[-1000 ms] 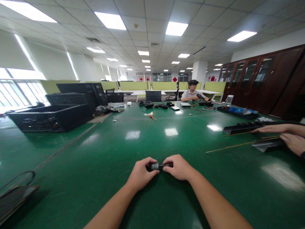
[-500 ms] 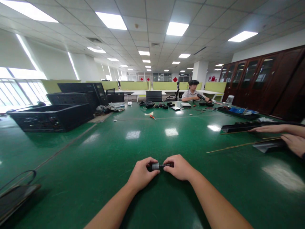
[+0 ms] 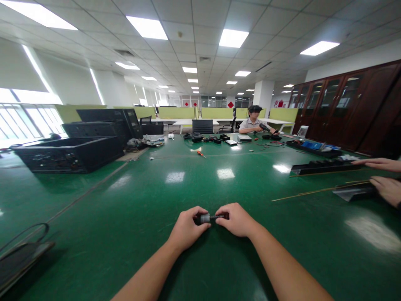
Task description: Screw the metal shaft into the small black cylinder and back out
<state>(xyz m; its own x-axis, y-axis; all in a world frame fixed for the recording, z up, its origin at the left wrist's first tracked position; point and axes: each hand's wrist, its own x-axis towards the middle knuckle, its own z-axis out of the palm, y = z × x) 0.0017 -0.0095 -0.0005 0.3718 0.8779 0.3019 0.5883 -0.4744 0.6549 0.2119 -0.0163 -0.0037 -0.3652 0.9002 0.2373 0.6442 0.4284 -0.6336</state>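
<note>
Cylinder (image 3: 205, 218), grey, sits toward the near edge of the desk (image 3: 125, 234), about midway between its left and right edges. Left hand (image 3: 185, 229) has it: fingers and thumb curled most of the way closed around its left end. Right hand (image 3: 235, 220) pinches a thin dark ribbed rod (image 3: 213, 217), which points at the cylinder and lies roughly in line with it. Can't tell from here if the two are joined, or if they touch the desk top.

Toward the far edge: orange screwdriver (image 3: 201, 154), well apart from both hands. Far left: black cases (image 3: 69, 155). Near left corner: flat dark thing (image 3: 26, 261) with a cable loop. Right edge: co-worker's hand (image 3: 388, 189) on a metal channel (image 3: 354, 192), thin yellow stick (image 3: 300, 195) lying just beside it. Another person (image 3: 249, 124) sits at the far edge.
</note>
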